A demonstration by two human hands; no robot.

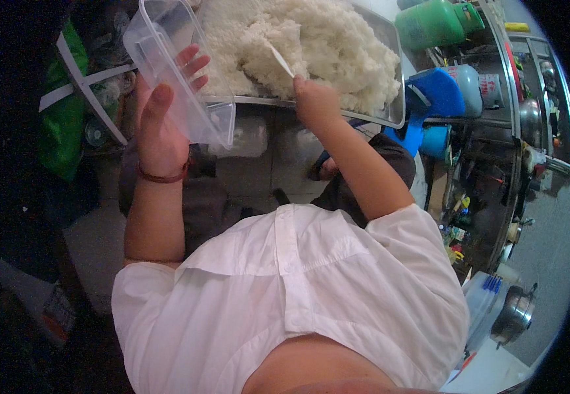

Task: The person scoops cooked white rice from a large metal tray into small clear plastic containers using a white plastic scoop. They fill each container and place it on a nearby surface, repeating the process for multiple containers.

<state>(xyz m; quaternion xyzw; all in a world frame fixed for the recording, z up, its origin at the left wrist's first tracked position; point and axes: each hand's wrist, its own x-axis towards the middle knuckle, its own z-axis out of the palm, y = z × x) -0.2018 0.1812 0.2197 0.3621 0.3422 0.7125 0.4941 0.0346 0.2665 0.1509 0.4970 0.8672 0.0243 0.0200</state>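
Note:
A large heap of cooked white rice [344,54] fills a rectangular metal tray [394,106] in front of me. My right hand [317,101] grips the handle of a white utensil [281,60], whose far end is sunk in the rice. From this angle I cannot tell whether it is a spoon or a paddle. My left hand [164,123] holds a clear plastic food container [201,106] tilted on its side, at the tray's left edge. Thumb and fingers spread around its walls, and no rice shows inside it.
Gas cylinders, one green [430,24] and one pale [467,88], stand at the right. Near them are a blue plastic stool or chair [437,93] and a blue bucket [434,141]. A steel pot [513,315] sits further back right. At left lies a green bag with white straps [63,113].

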